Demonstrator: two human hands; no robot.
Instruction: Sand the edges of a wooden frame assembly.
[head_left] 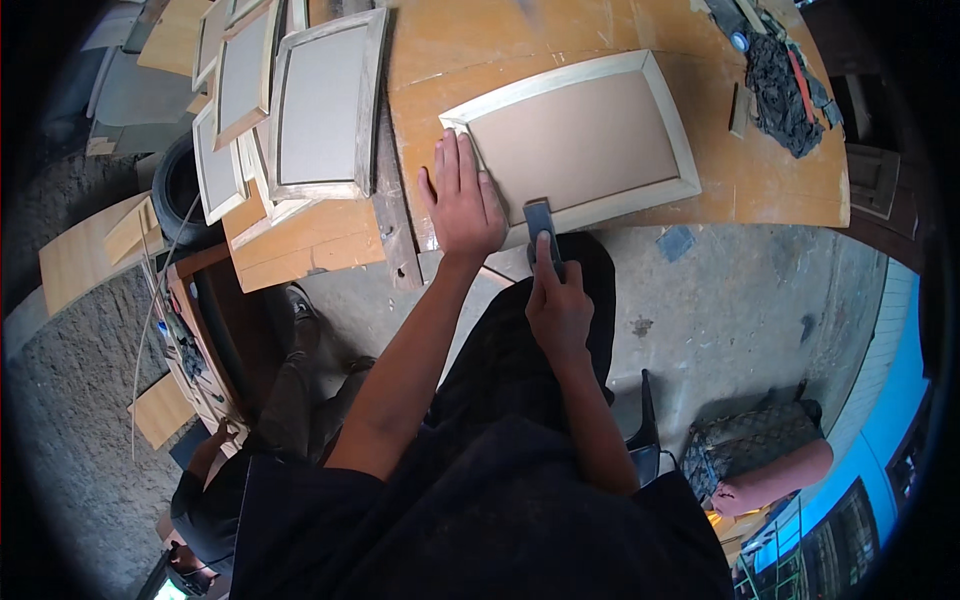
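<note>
Orange wooden bench [780,180], framed panel [585,140], grey concrete floor [720,310]

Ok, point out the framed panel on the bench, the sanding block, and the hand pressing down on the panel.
framed panel [585,140], head view, flat middle of its face
sanding block [540,222], head view, upper end above the fingers
left hand [462,205], head view, back of the hand

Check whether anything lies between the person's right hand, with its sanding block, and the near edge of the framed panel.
Nothing visible does. The right hand presses the sanding block straight against the framed panel edge; the left hand rests flat on the panel beside it, not between.
</note>
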